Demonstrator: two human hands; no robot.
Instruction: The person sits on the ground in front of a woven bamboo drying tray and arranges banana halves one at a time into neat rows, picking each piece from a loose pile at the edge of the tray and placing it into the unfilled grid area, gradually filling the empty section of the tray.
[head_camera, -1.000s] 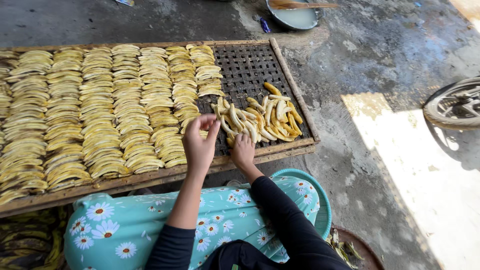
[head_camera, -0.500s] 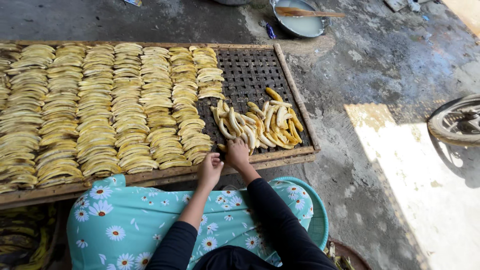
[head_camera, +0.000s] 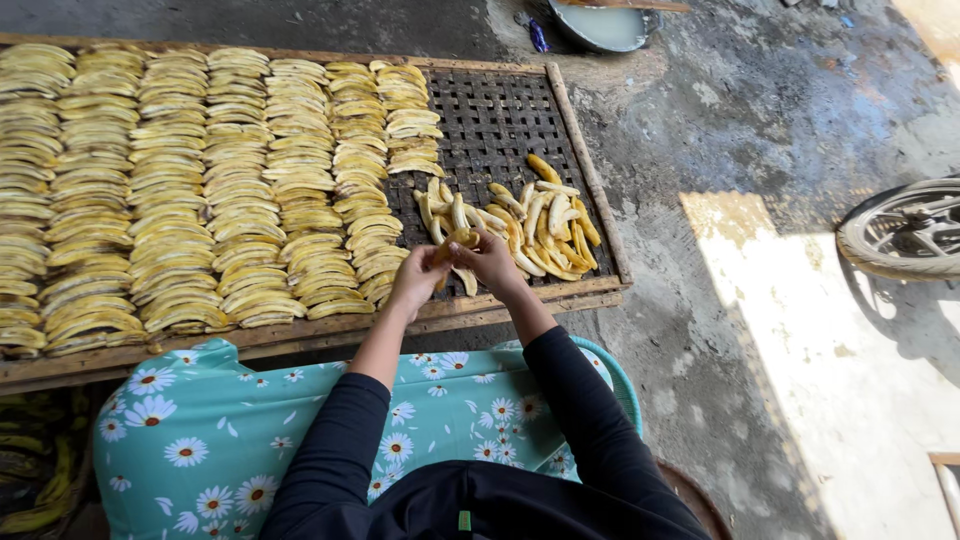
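Observation:
A wooden-framed woven drying tray (head_camera: 590, 190) lies on the ground, most of it covered with neat rows of flattened yellow banana slices (head_camera: 200, 190). A loose pile of peeled bananas (head_camera: 530, 220) rests on the tray's bare right part. My left hand (head_camera: 418, 280) and my right hand (head_camera: 490, 262) meet at the tray's near edge, both gripping one peeled banana (head_camera: 452, 243) between them. Both arms wear dark sleeves.
A metal bowl (head_camera: 600, 22) stands beyond the tray at the top. A wheel (head_camera: 905, 230) lies on the concrete at the right. Turquoise floral cloth (head_camera: 210, 440) covers my lap. Dark banana peels (head_camera: 35, 470) sit at the lower left.
My left hand came back from the slice rows to the near edge. Both hands have now closed together on one peeled banana at the pile's left side.

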